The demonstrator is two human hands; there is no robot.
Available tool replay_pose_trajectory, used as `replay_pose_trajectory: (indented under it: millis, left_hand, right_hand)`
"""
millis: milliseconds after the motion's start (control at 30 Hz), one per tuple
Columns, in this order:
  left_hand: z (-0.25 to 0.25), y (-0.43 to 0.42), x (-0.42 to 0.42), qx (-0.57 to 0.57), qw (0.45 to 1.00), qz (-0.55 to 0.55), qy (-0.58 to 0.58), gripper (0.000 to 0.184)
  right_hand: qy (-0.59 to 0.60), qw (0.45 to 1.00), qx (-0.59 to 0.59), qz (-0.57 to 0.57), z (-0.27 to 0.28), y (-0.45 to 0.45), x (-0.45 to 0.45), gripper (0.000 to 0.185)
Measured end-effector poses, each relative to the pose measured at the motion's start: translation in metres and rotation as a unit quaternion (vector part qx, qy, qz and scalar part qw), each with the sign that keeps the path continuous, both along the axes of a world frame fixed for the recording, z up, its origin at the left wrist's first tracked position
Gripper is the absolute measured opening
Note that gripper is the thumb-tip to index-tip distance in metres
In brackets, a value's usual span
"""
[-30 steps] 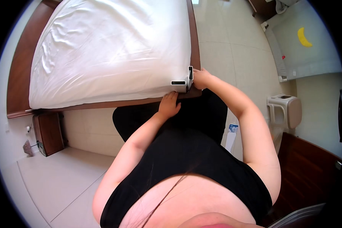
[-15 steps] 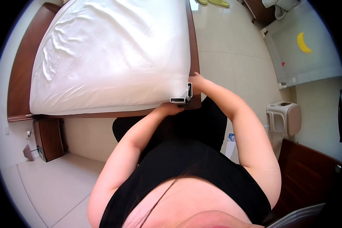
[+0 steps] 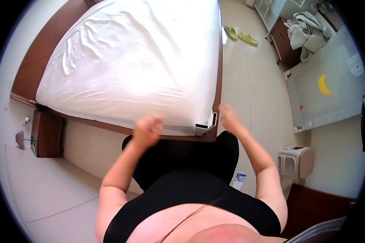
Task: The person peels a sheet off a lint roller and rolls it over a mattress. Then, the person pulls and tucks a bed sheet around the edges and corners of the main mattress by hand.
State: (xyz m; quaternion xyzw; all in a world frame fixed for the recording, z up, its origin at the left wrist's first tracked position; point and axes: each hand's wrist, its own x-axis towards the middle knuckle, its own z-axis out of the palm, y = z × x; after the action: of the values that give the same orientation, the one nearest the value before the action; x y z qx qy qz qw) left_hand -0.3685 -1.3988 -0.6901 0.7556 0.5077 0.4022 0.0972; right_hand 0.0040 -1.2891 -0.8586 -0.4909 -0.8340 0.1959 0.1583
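A white sheet (image 3: pixel 150 69) covers the mattress, smooth near me and wrinkled toward the headboard. At its near right corner sits a white piece with two dark rectangular openings (image 3: pixel 201 128), one on each side of the corner. My left hand (image 3: pixel 148 129) is raised over the near edge of the sheet, left of that corner and apart from the piece. My right hand (image 3: pixel 230 119) hovers just right of the corner, beside the wooden bed frame (image 3: pixel 218 81). Motion blurs the fingers of both hands; I see nothing held in either.
A brown nightstand (image 3: pixel 47 133) stands left of the bed. Green slippers (image 3: pixel 247 38) lie on the tiled floor (image 3: pixel 247 77). On the right are a plastic stool (image 3: pixel 297 162), a pale panel with a yellow crescent (image 3: pixel 324 85), and a cabinet (image 3: pixel 283 42) with cloth on top.
Both hands have come off the bed corner and moved apart, the left one leftward over the sheet, the right one outward. The view has shifted, showing more floor and the cloth-topped cabinet.
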Motion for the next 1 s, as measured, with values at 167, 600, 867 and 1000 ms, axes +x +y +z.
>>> replay_pose_trajectory:
  millis: [167,600,867,1000]
  left_hand:
    - [-0.052,0.083,-0.062,-0.028,0.921,0.291,0.255,0.048]
    - [0.069,0.097,-0.097,-0.549,0.804,0.068,0.219,0.061]
    - [0.185,-0.231,-0.134,-0.505,0.810,0.284,0.092,0.054]
    - [0.229,-0.381,-0.137,-0.648,0.609,0.442,-0.120,0.050]
  right_hand:
    - [0.137,0.971,0.194,-0.033,0.158,0.055,-0.071,0.061]
    - [-0.348,0.900,-0.236,0.110,0.232,0.087,-0.178,0.067]
    - [-0.106,0.926,-0.317,0.177,0.277,0.021,-0.243,0.044]
    - [-0.085,0.819,-0.508,0.251,0.308,-0.068,-0.242,0.044]
